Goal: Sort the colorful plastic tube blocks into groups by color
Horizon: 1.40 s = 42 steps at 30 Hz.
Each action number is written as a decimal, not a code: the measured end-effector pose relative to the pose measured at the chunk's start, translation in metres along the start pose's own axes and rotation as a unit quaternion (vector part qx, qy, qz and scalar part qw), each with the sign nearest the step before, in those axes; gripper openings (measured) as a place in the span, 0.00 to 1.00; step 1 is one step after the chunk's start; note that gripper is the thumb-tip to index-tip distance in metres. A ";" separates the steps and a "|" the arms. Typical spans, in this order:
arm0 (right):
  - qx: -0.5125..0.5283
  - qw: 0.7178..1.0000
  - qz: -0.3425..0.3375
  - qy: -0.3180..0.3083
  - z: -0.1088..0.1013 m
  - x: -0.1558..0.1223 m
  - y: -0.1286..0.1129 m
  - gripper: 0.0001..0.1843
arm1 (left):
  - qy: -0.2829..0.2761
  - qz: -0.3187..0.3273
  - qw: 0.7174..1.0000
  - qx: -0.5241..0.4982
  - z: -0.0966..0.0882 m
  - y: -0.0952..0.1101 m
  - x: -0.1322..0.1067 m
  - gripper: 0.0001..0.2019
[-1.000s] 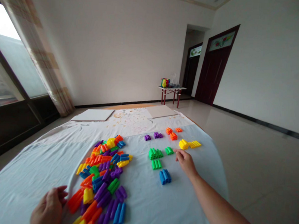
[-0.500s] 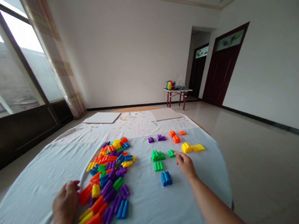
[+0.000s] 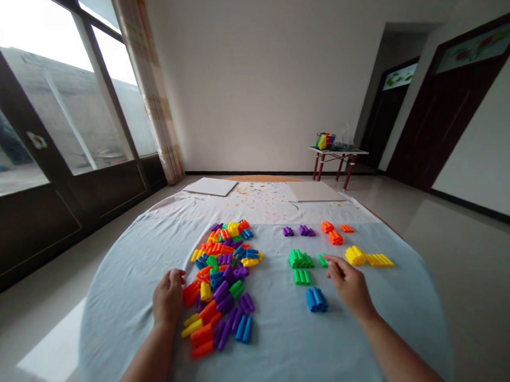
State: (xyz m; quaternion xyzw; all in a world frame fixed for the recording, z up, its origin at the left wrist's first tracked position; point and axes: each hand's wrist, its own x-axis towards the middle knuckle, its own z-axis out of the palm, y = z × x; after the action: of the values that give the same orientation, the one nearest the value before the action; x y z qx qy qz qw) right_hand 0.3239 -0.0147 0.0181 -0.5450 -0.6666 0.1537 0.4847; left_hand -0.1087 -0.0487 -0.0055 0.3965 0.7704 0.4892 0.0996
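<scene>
**Head camera: my right fingertips are now on the small green piece**

In the head view my right hand (image 3: 350,284) lies on the pale blue cloth (image 3: 116,298), fingertips at the small green plastic tube block (image 3: 322,260). A second ago they were just beside that block; now they touch or cover its near edge. The fingers are loosely curled. I cannot tell whether thumb and forefinger have closed on the piece or only rest against it. The block itself has not shifted. It sits on the cloth just right of the larger cluster of green tube blocks (image 3: 301,259), with a second green cluster (image 3: 302,277) and a blue tube block (image 3: 316,299) nearer to me.

My left hand (image 3: 169,296) has moved up along the left edge of the mixed heap of coloured plastic tube blocks (image 3: 225,269). It lies palm down with the fingers a little apart, gripping nothing. Its fingertips are against an orange block (image 3: 191,293) at the heap's rim.

The colour groups lie as they did, each apart from the others. The purple pieces (image 3: 299,231) and orange pieces (image 3: 332,232) are farther away, and the yellow pieces (image 3: 366,258) are to the right. The green block is the only piece my right hand is on, and it is not lifted off the cloth. My head has turned, so the window takes up more of the picture.
</scene>
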 end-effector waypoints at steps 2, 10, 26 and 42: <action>0.018 0.997 -0.047 -0.059 0.012 -0.001 -0.033 0.17 | -0.001 0.001 1.000 -0.009 0.000 0.000 -0.001 0.18; 0.030 0.924 -0.280 -0.257 0.120 -0.025 -0.148 0.11 | 0.001 -0.001 0.999 -0.034 0.001 -0.003 -0.002 0.17; -0.121 0.896 -0.275 -0.328 0.145 -0.032 -0.131 0.17 | -0.010 0.000 0.999 -0.051 0.001 -0.001 -0.003 0.17; -0.114 0.939 -0.113 -0.305 0.066 -0.044 -0.112 0.20 | -0.013 -0.004 0.999 -0.031 0.002 -0.003 0.001 0.18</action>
State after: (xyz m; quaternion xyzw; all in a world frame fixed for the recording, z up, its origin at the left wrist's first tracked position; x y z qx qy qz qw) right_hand 0.2024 -0.0723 0.0470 -0.4448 -0.8525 0.1798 0.2074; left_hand -0.1100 -0.0472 -0.0090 0.3962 0.7552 0.5074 0.1235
